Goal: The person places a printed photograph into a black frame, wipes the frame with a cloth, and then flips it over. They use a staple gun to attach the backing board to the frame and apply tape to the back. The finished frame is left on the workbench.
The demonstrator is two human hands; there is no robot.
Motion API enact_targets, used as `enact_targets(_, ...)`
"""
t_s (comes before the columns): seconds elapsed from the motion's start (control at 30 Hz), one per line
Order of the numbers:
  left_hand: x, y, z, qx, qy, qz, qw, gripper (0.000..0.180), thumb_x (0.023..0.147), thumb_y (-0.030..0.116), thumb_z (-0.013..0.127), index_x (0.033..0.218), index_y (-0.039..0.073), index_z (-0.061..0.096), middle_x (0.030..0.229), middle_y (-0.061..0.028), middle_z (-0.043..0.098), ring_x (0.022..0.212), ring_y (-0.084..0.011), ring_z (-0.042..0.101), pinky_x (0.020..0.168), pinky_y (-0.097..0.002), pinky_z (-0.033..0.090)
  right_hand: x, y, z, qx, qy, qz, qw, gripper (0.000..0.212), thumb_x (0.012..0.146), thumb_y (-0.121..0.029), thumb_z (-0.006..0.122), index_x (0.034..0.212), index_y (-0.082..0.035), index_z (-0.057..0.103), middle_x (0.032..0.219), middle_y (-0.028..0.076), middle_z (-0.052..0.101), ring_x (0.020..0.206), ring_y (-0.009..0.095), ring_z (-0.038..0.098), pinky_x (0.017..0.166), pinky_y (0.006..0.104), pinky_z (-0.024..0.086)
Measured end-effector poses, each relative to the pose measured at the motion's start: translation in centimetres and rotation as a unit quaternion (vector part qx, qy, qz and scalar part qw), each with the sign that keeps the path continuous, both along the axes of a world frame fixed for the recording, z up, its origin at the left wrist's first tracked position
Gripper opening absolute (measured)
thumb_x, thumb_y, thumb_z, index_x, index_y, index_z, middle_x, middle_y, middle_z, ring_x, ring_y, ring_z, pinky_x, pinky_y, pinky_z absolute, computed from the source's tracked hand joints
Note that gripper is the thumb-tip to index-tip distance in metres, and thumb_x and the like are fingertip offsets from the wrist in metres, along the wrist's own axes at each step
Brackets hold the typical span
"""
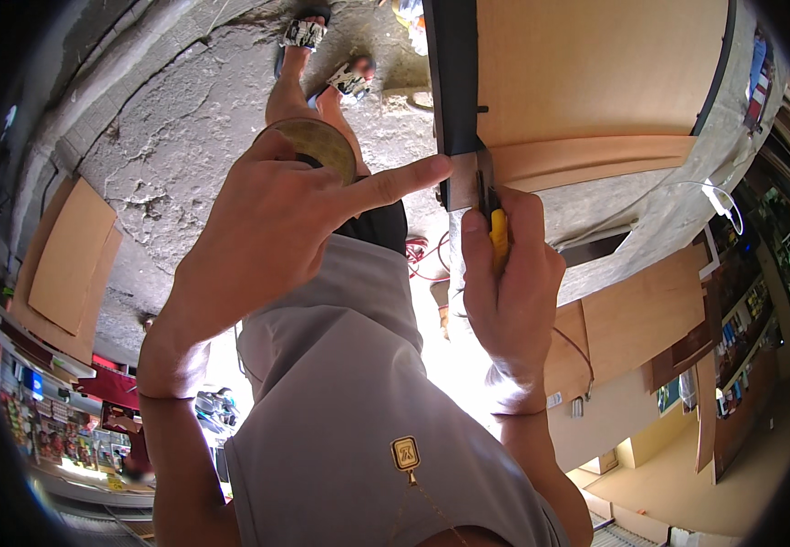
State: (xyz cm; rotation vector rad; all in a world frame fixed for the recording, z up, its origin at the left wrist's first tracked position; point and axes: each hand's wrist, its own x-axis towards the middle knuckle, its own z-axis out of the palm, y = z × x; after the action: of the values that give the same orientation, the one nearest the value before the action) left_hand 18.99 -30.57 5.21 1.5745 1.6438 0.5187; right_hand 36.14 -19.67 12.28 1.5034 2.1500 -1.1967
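My right hand [512, 283] is closed around a yellow and black utility knife [499, 239]. Its tip lies against the corner of a light wooden panel [595, 73], where a black strip [456, 82] runs along the panel's left side. My left hand [267, 214] grips a round brownish-yellow roll [322, 144] that looks like tape, partly hidden by the fingers. The left index finger stretches out and touches the strip's lower end, beside the knife. A curved wooden band [586, 162] crosses the panel's near edge.
The panel rests on a grey worktable [595, 208]. Brown boards [636, 319] stand to the right, and more board sheets [71, 260] lie at the left. A red cable [424, 255] runs over the rough concrete floor [167, 118]. A white cord [718, 196] lies at the right.
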Motion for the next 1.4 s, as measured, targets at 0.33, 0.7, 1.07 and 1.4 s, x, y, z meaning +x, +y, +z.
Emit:
enact_targets(0.33, -0.6, 0.6, 1.4, -0.043, -0.002, -0.011, 0.999, 0.067, 0.075, 0.0, 0.064, 0.136, 0.026, 0.055, 0.072, -0.004, 0.064, 0.071, -0.0265, 0.062, 0.072, -0.0412, 0.05, 2.5, -1.7, 0.6, -0.008, -0.035, 0.007, 0.999, 0.022, 0.093, -0.01, 0.059, 0.113, -0.003, 0.052, 0.083, 0.022, 0.066, 0.068, 0.038, 0.069, 0.055, 0.0398, 0.052)
enact_targets(0.7, -4.3, 7.1, 8.9, 0.221, 0.019, 0.134, 0.966, 0.053, 0.073, 0.01, 0.075, 0.125, 0.003, 0.063, 0.108, -0.0114, 0.07, 0.082, -0.0243, 0.065, 0.076, -0.0386, 0.052, 8.7, 11.4, 0.5, 0.149, 0.023, -0.158, 0.976, 0.024, 0.096, -0.019, 0.057, 0.113, -0.002, 0.057, 0.074, 0.012, 0.063, 0.059, 0.017, 0.06, 0.056, 0.0333, 0.049)
enact_targets(1.07, 1.7, 18.0, 3.7, 0.386, 0.278, 0.126, 0.87, 0.045, 0.084, 0.022, 0.072, 0.126, 0.011, 0.062, 0.103, -0.0066, 0.065, 0.096, -0.0244, 0.058, 0.087, -0.0407, 0.043, 12.9, 20.0, -1.9, 0.262, 0.021, -0.031, 0.964, 0.019, 0.096, -0.02, 0.057, 0.109, -0.006, 0.059, 0.068, 0.013, 0.062, 0.057, 0.026, 0.062, 0.055, 0.0366, 0.046)
enact_targets(1.4, 7.5, 19.8, 1.9, 0.198, 0.025, 0.009, 0.98, 0.03, 0.079, 0.028, 0.077, 0.092, 0.005, 0.064, 0.071, -0.0044, 0.061, 0.067, -0.0195, 0.061, 0.067, -0.0345, 0.047, 12.8, 20.5, -1.3, 0.249, -0.006, -0.014, 0.968, 0.015, 0.095, -0.021, 0.056, 0.102, -0.008, 0.056, 0.062, 0.011, 0.06, 0.054, 0.027, 0.062, 0.054, 0.0384, 0.046)
